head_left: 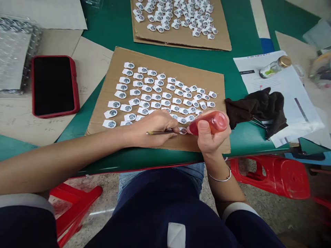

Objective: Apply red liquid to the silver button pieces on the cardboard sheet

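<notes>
A brown cardboard sheet (pixel 165 70) bears rows of small white pieces with round silvery centres. My left hand (pixel 152 128) pinches a thin pen-like tool (pixel 159 132), its tip beside one piece (pixel 182 130) near the sheet's front edge. That piece has a reddish centre. Wrapped round a red squeeze bottle (pixel 213 123), my right hand (pixel 210 137) tilts it so that its nozzle points left at the same piece. Whether either tip touches the piece, I cannot tell.
A second cardboard sheet (pixel 181 43) with many such pieces lies farther back. At left is a red-cased phone (pixel 53 86). Right of the sheet are a dark cloth (pixel 258 106), tweezers, papers (pixel 292 93) and a small glass bottle (pixel 275 67). Red stools (pixel 292 177) stand below the table.
</notes>
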A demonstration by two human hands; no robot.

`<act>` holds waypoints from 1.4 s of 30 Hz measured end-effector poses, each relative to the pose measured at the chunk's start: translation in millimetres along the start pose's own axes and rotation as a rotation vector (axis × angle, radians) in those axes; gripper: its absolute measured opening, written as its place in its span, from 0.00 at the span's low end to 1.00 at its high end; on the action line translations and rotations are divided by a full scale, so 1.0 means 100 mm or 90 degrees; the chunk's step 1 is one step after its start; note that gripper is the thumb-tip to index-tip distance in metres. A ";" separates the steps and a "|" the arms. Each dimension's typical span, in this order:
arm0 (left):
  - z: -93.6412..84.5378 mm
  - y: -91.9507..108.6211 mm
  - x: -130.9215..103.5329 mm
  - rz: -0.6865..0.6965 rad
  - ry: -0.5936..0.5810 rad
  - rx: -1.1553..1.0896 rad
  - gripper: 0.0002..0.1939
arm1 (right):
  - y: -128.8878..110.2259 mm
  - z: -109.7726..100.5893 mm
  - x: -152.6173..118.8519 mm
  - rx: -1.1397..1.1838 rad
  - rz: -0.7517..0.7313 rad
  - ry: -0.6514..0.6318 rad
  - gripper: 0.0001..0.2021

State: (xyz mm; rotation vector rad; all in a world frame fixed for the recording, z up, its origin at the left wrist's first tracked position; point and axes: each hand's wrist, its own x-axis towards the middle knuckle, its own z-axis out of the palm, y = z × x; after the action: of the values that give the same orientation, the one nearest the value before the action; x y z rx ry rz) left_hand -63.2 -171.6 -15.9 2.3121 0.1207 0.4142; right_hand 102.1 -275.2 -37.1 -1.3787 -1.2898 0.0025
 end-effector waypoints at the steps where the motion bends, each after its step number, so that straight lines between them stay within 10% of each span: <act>1: 0.00 -0.01 0.00 -0.003 -0.001 -0.005 0.05 | -0.01 0.00 0.00 0.002 0.006 -0.001 0.09; 21: -0.01 -0.04 0.04 -0.202 -0.008 -0.179 0.05 | -0.06 0.05 0.00 0.051 -0.012 0.016 0.08; 28: -0.18 0.08 0.11 -0.266 0.061 -0.215 0.02 | -0.08 -0.10 0.25 0.240 0.175 0.266 0.16; 32: -0.32 0.15 0.20 -0.269 0.155 -0.168 0.03 | 0.03 -0.28 0.62 0.337 0.276 0.252 0.23; 42: 0.04 0.10 0.10 0.138 0.046 0.350 0.07 | 0.11 0.11 0.69 0.254 0.118 0.052 0.15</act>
State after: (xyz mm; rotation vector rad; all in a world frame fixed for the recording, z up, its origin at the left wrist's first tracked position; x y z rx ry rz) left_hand -53.3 -179.2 -8.3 2.8652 0.0175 0.6375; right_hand 128.8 -218.6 -3.9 -1.1349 -1.0236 0.3109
